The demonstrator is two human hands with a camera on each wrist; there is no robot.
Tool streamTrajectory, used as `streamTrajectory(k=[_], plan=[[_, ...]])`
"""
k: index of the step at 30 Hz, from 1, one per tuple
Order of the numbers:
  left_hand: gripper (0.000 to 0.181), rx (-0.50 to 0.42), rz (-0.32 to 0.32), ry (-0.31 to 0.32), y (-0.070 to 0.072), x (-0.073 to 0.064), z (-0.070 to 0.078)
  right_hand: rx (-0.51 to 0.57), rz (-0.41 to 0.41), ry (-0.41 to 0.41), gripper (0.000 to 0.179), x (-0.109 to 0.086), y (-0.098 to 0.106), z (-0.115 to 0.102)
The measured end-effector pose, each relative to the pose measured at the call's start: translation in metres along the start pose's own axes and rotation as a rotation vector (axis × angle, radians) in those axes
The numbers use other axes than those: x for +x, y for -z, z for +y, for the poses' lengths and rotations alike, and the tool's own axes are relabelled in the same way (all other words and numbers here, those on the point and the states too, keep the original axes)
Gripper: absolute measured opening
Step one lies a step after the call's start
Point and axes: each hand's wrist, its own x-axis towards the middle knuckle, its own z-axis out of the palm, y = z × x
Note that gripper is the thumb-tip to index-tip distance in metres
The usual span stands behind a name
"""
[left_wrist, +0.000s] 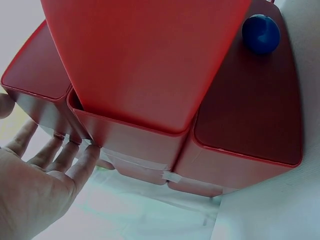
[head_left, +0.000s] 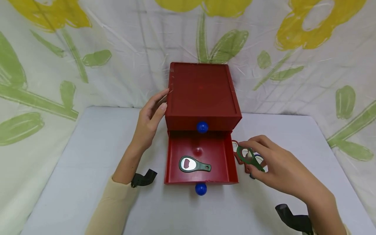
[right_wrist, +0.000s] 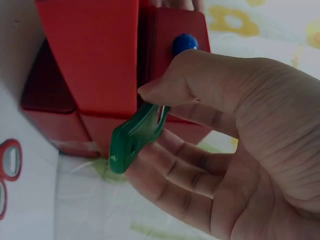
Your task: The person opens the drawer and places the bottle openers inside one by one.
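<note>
A red drawer cabinet [head_left: 202, 91] stands on the table with a lower drawer [head_left: 218, 147] pulled out. Inside that drawer lies a green bottle opener [head_left: 200, 166] with a metal plate in its head. My left hand [head_left: 147, 125] rests against the cabinet's left side, fingers extended along it. To the right of the drawer, my right hand [head_left: 277, 163] pinches another green bottle opener [right_wrist: 132, 140] between thumb and fingers. Under that hand, partly hidden, several more bottle openers [head_left: 240, 159] lie on the table, some of them red.
Blue knobs mark the upper drawer [head_left: 202, 127] and the pulled-out drawer. Behind the white table [head_left: 114, 130] hangs a pale curtain [head_left: 126, 39] with yellow flowers and green leaves. Black straps [head_left: 144, 178] circle my wrists.
</note>
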Motion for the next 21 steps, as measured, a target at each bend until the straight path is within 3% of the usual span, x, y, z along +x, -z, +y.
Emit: streamTrajectory(k=[8, 21], plan=[[0.051, 0.004, 0.000, -0.011, -0.002, 0.000, -0.001, 0.030, -0.011, 0.091, 0.060, 0.010, 0.002, -0.008], [0.053, 0.005, 0.000, -0.013, 0.000, 0.002, -0.002, -0.007, -0.044, 0.153, 0.059, 0.031, 0.009, -0.024]])
